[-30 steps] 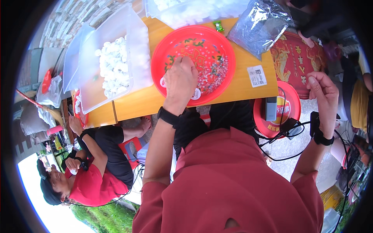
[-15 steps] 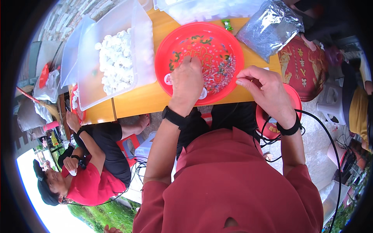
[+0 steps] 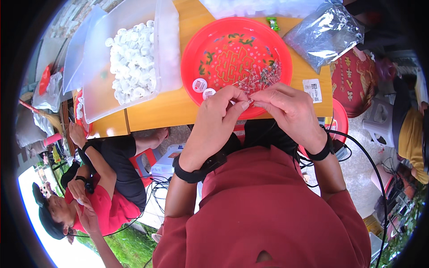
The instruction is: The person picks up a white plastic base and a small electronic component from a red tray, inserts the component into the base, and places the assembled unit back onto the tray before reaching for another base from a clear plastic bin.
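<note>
Both my hands meet fingertip to fingertip over the near edge of a round red tray (image 3: 190, 53). My left hand (image 3: 219, 116) is closed in a pinch of thumb and forefinger. Against it, my right hand (image 3: 292, 111) pinches too; what sits between the fingers is tiny and mostly hidden. A loose pile of small thin-legged pieces (image 3: 266, 76) lies on the tray's right side, just beyond the fingertips. Left of the pile, near the rim, are a white disc with a reddish marking (image 3: 199, 85) and a second white disc (image 3: 208, 93).
A translucent bin (image 3: 96, 58) full of white round caps (image 3: 134, 58) stands left on the wooden table (image 3: 152, 111). A silvery plastic bag (image 3: 324, 33), a green wrapper (image 3: 272, 23) and a white label (image 3: 312, 90) lie right. A co-worker (image 3: 103, 205) sits left; a black cable (image 3: 371, 147) hangs right.
My left hand has come off the tray's left part toward its near edge, and my right hand has moved left to meet it. The two white discs now show more fully.
</note>
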{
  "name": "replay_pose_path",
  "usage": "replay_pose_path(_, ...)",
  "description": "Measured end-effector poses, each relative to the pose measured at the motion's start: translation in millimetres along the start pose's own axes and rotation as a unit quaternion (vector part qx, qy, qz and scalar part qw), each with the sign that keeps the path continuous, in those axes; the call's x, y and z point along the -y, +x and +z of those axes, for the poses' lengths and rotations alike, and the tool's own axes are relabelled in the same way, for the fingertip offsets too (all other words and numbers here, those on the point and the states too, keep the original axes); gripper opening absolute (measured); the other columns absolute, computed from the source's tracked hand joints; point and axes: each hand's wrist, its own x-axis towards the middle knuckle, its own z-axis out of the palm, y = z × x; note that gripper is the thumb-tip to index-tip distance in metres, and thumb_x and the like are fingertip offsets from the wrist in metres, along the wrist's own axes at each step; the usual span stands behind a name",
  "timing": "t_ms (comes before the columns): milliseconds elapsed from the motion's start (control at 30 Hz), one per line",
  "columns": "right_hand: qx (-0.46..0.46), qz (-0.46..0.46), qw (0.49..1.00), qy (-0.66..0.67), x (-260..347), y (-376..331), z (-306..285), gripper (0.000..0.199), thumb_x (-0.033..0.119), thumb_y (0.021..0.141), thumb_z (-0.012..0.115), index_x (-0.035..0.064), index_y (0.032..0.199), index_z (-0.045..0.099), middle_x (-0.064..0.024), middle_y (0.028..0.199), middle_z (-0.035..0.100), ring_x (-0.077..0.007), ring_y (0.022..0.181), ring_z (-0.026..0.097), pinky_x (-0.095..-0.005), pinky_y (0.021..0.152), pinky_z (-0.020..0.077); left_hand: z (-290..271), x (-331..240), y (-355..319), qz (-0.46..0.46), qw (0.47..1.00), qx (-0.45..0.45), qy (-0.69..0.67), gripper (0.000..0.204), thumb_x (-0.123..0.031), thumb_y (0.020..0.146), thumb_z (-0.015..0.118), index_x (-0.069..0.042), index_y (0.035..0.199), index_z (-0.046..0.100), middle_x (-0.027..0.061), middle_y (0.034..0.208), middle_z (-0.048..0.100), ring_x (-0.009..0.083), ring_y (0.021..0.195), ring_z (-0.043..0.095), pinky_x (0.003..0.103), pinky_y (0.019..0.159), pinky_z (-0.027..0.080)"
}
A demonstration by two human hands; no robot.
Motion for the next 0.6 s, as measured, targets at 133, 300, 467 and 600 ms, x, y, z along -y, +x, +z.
replay_pose_path(133, 0.020, -0.066, 0.997, 0.029, 1, -2, 9, 0.027, 0.001, 0.078, 0.069, 0.0082, 0.105, 0.069, -0.0076, 0.083, 0.064, -0.0235, 0.070, 0.065, -0.0305, 0.058, 0.0514, -5, 9, -15, -0.082, 0.977, 0.089, -0.175, 0.013, -0.011, 0.093, 0.058, -0.001, 0.100, 0.059, 0.0013, 0.079, 0.058, 0.0078, 0.067, 0.050, 0.023, 0.060, 0.042)
replay_pose_path(300, 0.017, -0.132, 0.991, 0.011, 1, -5, 13, 0.034, 0.000, 0.075, 0.067, 0.0113, 0.107, 0.068, -0.0050, 0.079, 0.063, -0.0218, 0.065, 0.063, -0.0299, 0.057, 0.0512, -13, 6, -21, -0.147, 0.941, 0.147, -0.268, 0.013, -0.014, 0.095, 0.057, -0.002, 0.101, 0.059, -0.0018, 0.080, 0.056, 0.0042, 0.066, 0.045, 0.020, 0.060, 0.039)
replay_pose_path(467, 0.047, -0.139, 0.988, 0.053, 3, -6, 9, 0.030, 0.000, 0.074, 0.068, 0.0092, 0.103, 0.068, -0.0060, 0.079, 0.063, -0.0222, 0.067, 0.063, -0.0309, 0.057, 0.0511, -13, 12, -27, -0.161, 0.923, 0.168, -0.308, 0.015, -0.016, 0.096, 0.057, -0.002, 0.102, 0.059, -0.0026, 0.081, 0.056, 0.0039, 0.068, 0.047, 0.020, 0.060, 0.039)
replay_pose_path(600, 0.016, -0.112, 0.991, 0.067, -5, -10, 11, 0.022, 0.001, 0.077, 0.068, 0.0067, 0.098, 0.069, -0.0076, 0.079, 0.064, -0.0223, 0.067, 0.063, -0.0315, 0.057, 0.0509, -2, 6, -30, -0.144, 0.949, 0.072, -0.271, 0.014, -0.013, 0.092, 0.063, -0.002, 0.099, 0.059, -0.0004, 0.079, 0.057, 0.0057, 0.068, 0.050, 0.021, 0.060, 0.041)
